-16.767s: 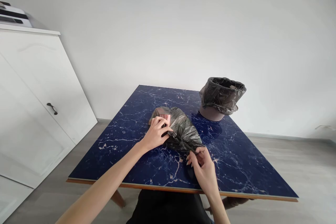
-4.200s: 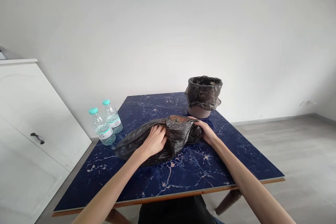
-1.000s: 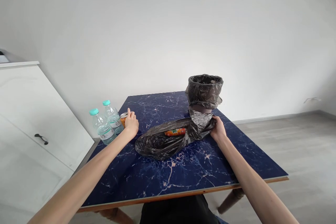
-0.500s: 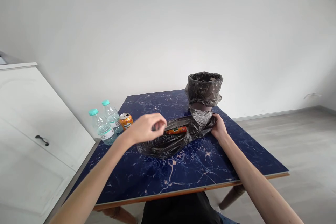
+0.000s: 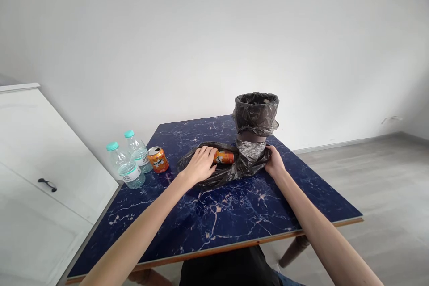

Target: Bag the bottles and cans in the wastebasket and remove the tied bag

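A crumpled black plastic bag (image 5: 234, 169) lies on the blue marble table (image 5: 234, 214). An orange can (image 5: 224, 157) shows lying on its side in the bag's opening. My left hand (image 5: 200, 165) rests on the bag's left part, fingers reaching onto that can. My right hand (image 5: 275, 163) grips the bag's right end, fingers closed on the plastic. A second orange can (image 5: 158, 159) stands upright to the left, apart from both hands.
Two water bottles (image 5: 129, 165) with teal caps stand at the table's left edge. A small bin lined with a black bag (image 5: 256, 114) stands just behind the crumpled bag. A white cabinet (image 5: 36, 178) is at the left.
My left hand left the upright can by the bottles, swung right and came down on the bag at the lying can. My right hand kept its grip on the bag.
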Demonstrator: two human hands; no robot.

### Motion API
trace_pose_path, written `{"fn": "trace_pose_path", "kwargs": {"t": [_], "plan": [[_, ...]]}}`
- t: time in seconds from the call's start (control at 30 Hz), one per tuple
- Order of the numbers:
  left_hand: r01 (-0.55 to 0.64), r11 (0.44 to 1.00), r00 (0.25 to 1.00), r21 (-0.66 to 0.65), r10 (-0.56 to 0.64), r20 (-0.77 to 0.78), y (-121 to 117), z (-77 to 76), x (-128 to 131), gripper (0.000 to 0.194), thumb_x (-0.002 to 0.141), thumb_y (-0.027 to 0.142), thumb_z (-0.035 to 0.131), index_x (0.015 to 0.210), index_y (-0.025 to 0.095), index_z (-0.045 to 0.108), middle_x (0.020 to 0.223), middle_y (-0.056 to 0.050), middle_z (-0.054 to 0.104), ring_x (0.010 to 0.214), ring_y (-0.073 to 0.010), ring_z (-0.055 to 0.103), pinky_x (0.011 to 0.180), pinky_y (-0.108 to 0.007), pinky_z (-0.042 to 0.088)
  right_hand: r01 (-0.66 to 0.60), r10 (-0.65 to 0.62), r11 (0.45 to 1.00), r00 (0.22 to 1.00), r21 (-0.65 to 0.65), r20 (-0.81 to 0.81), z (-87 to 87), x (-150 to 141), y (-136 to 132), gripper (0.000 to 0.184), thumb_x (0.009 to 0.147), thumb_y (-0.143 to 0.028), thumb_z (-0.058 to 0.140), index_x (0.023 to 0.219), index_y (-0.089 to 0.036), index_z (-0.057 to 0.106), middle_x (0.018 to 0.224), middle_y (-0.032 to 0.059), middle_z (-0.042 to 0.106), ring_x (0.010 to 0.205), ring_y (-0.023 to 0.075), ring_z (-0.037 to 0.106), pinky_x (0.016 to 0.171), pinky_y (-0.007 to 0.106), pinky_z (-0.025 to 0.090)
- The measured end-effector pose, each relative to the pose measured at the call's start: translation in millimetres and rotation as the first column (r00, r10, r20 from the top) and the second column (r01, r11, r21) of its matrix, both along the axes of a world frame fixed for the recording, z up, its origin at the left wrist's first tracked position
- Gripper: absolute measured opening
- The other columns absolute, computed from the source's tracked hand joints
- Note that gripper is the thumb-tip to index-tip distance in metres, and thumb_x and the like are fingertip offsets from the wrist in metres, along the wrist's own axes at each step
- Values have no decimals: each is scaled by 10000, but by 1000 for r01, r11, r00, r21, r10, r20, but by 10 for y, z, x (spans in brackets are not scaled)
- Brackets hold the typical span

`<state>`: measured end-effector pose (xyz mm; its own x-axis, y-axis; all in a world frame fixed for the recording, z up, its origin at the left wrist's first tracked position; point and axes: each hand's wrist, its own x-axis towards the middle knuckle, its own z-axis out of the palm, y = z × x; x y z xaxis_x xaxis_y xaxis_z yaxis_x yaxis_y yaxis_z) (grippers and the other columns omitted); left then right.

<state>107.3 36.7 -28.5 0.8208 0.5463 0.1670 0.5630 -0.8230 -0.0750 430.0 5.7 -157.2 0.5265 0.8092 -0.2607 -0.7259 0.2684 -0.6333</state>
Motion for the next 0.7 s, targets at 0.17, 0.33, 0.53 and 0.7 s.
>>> {"fn": "trace_pose_path", "kwargs": {"t": [0.17, 0.33, 0.53, 0.7], "plan": [[-4, 997, 1000, -79, 2, -25, 385, -106, 106, 638, 963, 433, 677, 1508, 143, 519, 1489, -210, 632, 1363, -394, 576, 1135, -494, 425, -7, 7, 1000, 1000, -21, -9, 17, -3, -9, 255, 1062, -408, 677, 1123, -163, 705, 1055, 45, 730, 850, 161, 710, 758, 326, 624], [-16, 991, 1000, -135, 19, 19, 506, -224, 66, 684, 900, 568, 757, 1432, 163, 614, 1393, -188, 690, 1290, -391, 629, 1070, -464, 474, -26, 26, 999, 999, -28, -19, 18, -3, -15, 258, 1066, -411, 668, 1132, -163, 700, 1051, 45, 723, 834, 155, 700, 734, 312, 617], [15, 982, 988, -189, 15, 152, 385, -135, -114, 706, 855, 628, 803, 1405, 204, 675, 1401, -146, 728, 1275, -386, 677, 1123, -480, 471, -19, 18, 999, 999, -29, -43, 9, 15, -8, 265, 1067, -420, 666, 1124, -163, 700, 1034, 40, 724, 821, 153, 699, 734, 314, 617], [83, 962, 954, -261, -1, 300, 212, 138, -308, 692, 854, 654, 792, 1412, 259, 693, 1423, -92, 737, 1281, -352, 689, 1122, -462, 500, -10, 8, 999, 998, -40, -55, 1, 24, -9, 271, 1066, -425, 668, 1115, -161, 702, 1018, 37, 726, 810, 151, 701, 731, 314, 616]]}}
